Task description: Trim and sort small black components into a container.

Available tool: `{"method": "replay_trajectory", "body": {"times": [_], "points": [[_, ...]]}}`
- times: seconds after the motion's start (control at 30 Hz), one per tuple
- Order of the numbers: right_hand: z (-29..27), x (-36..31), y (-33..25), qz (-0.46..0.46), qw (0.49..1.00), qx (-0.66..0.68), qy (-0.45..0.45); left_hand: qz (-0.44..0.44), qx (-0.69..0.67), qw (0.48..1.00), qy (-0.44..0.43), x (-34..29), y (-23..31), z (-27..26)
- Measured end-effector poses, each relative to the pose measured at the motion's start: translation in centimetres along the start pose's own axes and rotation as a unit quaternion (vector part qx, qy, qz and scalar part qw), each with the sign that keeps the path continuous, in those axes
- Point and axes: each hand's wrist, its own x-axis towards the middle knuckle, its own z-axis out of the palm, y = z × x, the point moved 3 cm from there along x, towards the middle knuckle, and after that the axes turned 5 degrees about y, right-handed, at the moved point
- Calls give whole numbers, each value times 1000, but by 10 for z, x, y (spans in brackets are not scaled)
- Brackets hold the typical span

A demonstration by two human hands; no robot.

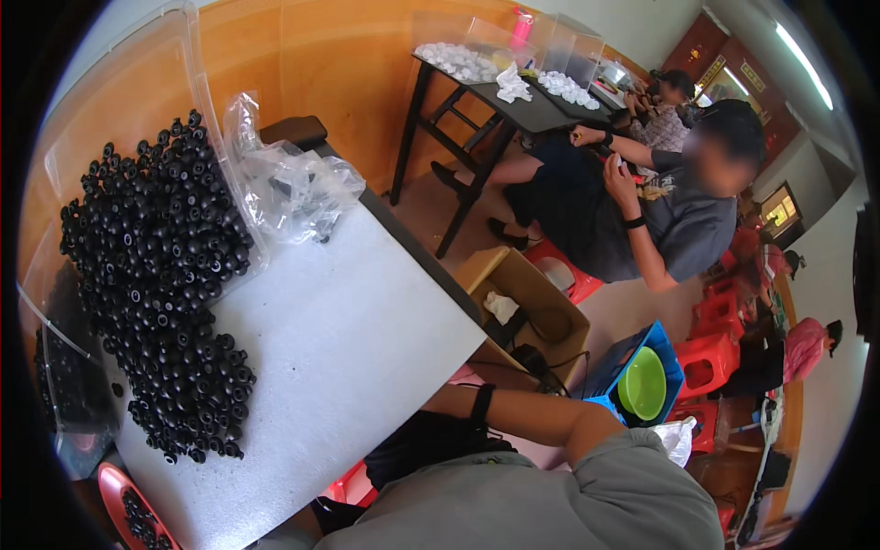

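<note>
My right hand [446, 400] is beside the near edge of the white tabletop [339, 321], just past a black wristband. The table edge hides its fingers, so I see neither their pose nor anything held. My left hand does not show. A large heap of small, round black parts [165, 238] lies on the left of the tabletop. It spills out of a clear plastic bin [197, 82]. Next to the heap rests a crumpled clear plastic bag [298, 192]. At the lower left, a red-orange dish [115, 486] holds more black parts.
Beyond the table stand an open cardboard box [477, 270] and a blue crate [600, 376] with a green bowl [642, 385]. A seated co-worker [678, 220] handles something small near a black table [541, 112] with white pieces. Red stools [706, 362] stand at the right.
</note>
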Motion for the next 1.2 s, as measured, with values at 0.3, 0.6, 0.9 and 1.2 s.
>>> {"method": "replay_trajectory", "body": {"times": [0.3, 0.6, 0.9, 1.2], "points": [[4, 48, -12, 5, 994, 97, 58, 24, 20, 999, 26, -22, 14, -17], [32, 79, -21, 69, 984, 155, 52, 72, 49, 995, 48, -30, 48, -29], [22, 126, -22, 167, 962, 206, 62, 105, 76, 991, 29, 9, 78, -30], [4, 110, 2, 291, 924, 246, 26, 96, 70, 993, 24, 28, 46, -31]]}}
